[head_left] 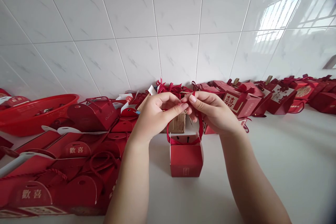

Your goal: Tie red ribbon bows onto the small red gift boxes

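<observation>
A small red box (186, 161) stands upright on the white table (262, 168), between my forearms. A red ribbon (201, 126) rises from both sides of its top up to my fingers. My left hand (164, 110) pinches the ribbon from the left, thumb against fingers. Close beside it, my right hand (207, 106) pinches the ribbon from the right, and the fingertips of both hands nearly meet above the box. A brown cardboard piece (177, 123) is partly hidden behind my hands.
Many red boxes (76, 150) lie packed together at the left, some with rope handles. An orange-red basin (39, 112) sits behind them. A row of finished-looking red boxes (241, 101) runs along the tiled wall (178, 52) to the right.
</observation>
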